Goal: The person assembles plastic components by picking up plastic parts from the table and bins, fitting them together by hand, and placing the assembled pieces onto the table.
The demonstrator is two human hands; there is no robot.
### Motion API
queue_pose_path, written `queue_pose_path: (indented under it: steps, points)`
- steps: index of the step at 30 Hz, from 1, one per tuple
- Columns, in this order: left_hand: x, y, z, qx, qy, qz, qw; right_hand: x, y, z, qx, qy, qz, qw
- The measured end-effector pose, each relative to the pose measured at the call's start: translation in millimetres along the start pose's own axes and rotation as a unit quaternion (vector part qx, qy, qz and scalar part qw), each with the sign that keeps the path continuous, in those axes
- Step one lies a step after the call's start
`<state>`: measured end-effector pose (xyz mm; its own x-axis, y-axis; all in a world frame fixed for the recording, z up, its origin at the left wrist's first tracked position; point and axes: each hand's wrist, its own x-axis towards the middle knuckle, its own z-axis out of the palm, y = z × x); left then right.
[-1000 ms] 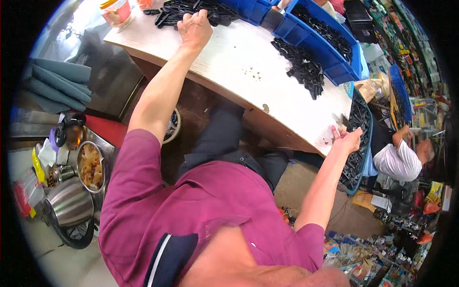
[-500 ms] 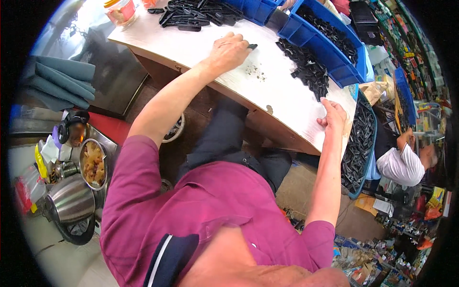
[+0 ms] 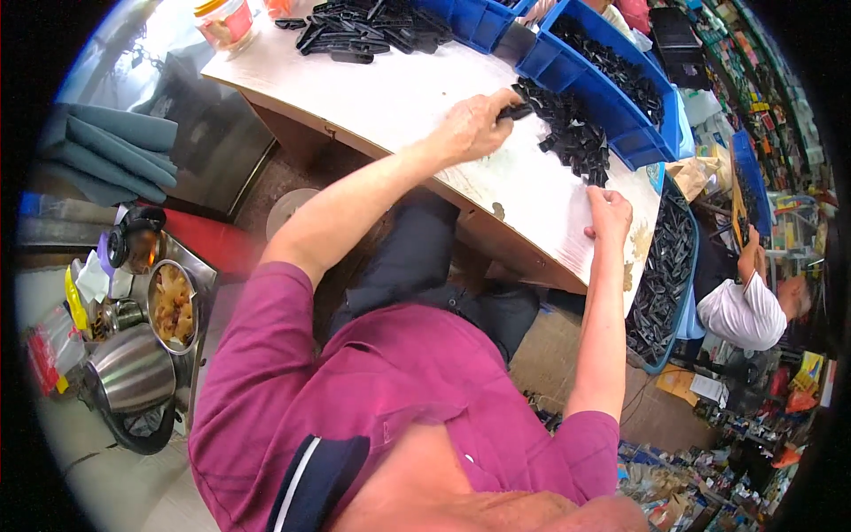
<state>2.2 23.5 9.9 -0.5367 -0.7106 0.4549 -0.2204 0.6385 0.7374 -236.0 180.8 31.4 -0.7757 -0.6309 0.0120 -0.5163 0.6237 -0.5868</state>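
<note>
Pieces (image 3: 372, 31), long and black, lie loose by the bench's (image 3: 381, 97) far left edge, plenty left there; and here's the left hand (image 3: 479, 129), fingers wrapped on one black piece (image 3: 515, 112) beside the smaller parts (image 3: 581, 151), also plentiful, along the blue bin (image 3: 622, 133); right hand (image 3: 610, 211), fingers narrow at their near end, hold unclear; off the right edge, a tub (image 3: 689, 301) already well filled.

A white-topped table (image 3: 381, 93) stands over brownish floor (image 3: 551, 348).
</note>
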Motion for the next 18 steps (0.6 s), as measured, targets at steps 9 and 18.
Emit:
queue_pose_path:
  steps: [9,18]
  points:
    - [-12.2,4.5,29.9,0.003,0.078,0.071,0.994,-5.0,15.5,-4.9,0.268,-0.052,0.094,0.957]
    - [-12.0,28.7,27.7,-0.113,-0.012,-0.019,0.993,-28.1,4.9,-4.9,0.343,-0.084,0.136,0.926]
